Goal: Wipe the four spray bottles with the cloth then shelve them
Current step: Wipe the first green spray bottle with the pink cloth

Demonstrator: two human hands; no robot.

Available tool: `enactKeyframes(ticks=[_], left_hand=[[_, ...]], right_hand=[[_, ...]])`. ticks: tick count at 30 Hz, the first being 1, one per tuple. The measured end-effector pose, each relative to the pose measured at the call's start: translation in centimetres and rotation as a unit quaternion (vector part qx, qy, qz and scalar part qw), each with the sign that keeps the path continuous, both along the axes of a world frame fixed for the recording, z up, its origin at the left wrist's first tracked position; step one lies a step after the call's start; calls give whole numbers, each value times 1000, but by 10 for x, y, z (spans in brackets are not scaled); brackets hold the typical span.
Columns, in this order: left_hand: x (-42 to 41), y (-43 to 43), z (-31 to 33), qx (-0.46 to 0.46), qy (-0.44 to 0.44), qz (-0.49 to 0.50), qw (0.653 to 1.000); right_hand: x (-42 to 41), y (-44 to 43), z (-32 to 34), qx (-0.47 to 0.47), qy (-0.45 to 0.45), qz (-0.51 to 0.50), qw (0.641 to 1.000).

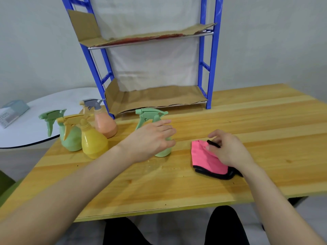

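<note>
On the wooden worktop (230, 112) stand four spray bottles: at left of the frame a green one (69, 138), a yellow one (93, 142) and a peach one (105, 124), clustered; a second green bottle (152, 115) at centre. The left hand (152, 137), grip wide, covers this bottle's body. The right hand (228, 149) rests fingers curled on a pink, black-edged cloth (205, 160). Both levels of the blue shelf (211, 68) carry cardboard.

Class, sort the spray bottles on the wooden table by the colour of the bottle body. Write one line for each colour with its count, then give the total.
Green: 2, one in the left group and one by the left hand
Yellow: 1
Orange: 1
Total: 4 spray bottles
</note>
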State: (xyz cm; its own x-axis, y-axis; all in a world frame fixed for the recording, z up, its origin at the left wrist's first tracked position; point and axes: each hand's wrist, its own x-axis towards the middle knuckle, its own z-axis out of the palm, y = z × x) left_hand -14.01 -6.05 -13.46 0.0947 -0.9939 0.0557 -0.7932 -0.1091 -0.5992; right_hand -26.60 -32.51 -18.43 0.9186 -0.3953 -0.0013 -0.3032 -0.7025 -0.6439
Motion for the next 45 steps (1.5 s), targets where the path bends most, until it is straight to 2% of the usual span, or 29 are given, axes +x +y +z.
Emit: enactKeyframes(ticks=[2,3,5,7,9,10,12,13,15,19,20,23,24,26,27,28,31,35,38,40,42,43,45], left_hand=[[-11,4,1,-39,35,-7,999],[-15,7,2,-75,54,-11,996],[-18,13,4,-173,86,-15,981],[-16,21,7,-268,105,2,958],[-12,28,10,-341,114,25,933],[-10,31,12,-370,113,33,921],[-5,33,15,-414,98,49,904],[-4,32,16,-427,85,59,898],[-2,30,18,-438,64,79,893],[5,28,22,-421,75,107,898],[7,27,23,-416,91,120,897],[6,28,23,-412,132,153,888],[3,28,23,-416,143,164,883],[-4,30,25,-439,160,188,864],[-7,31,25,-458,173,200,849],[-9,32,25,-475,198,213,831],[-11,35,18,-514,292,239,770],[-5,45,4,-551,381,225,708],[-3,45,4,-561,406,205,691],[-1,44,8,-567,405,199,689],[5,46,12,-570,412,195,684],[8,47,14,-568,420,197,680],[13,50,16,-560,438,200,675]], right_hand=[[7,-4,4,78,-51,8,996],[12,-6,4,85,-57,12,995],[25,-8,-1,-20,-53,-13,998],[27,-7,-6,-141,-83,-72,984],[20,-4,-6,-143,-121,-65,980],[16,-4,-5,-148,-106,-38,983],[12,-3,-10,-199,-18,17,980],[11,-2,-13,-231,22,30,972],[12,-3,-17,-262,25,33,964],[25,2,-1,-228,-94,44,968],[31,3,0,-222,-94,41,970],[38,7,-6,-287,-5,-11,958],[36,6,-11,-287,-24,-31,957],[27,8,-14,-259,-99,-43,960],[22,10,-16,-238,-131,-17,962],[17,12,-18,-216,-123,28,968],[8,15,-30,-191,-12,140,972],[10,15,-41,-225,-87,128,962],[20,24,-44,-230,-73,77,967],[28,26,-34,-126,-94,11,988],[35,34,-10,19,-172,-30,984],[39,41,5,51,-222,-29,973],[54,61,33,54,-299,9,953]])
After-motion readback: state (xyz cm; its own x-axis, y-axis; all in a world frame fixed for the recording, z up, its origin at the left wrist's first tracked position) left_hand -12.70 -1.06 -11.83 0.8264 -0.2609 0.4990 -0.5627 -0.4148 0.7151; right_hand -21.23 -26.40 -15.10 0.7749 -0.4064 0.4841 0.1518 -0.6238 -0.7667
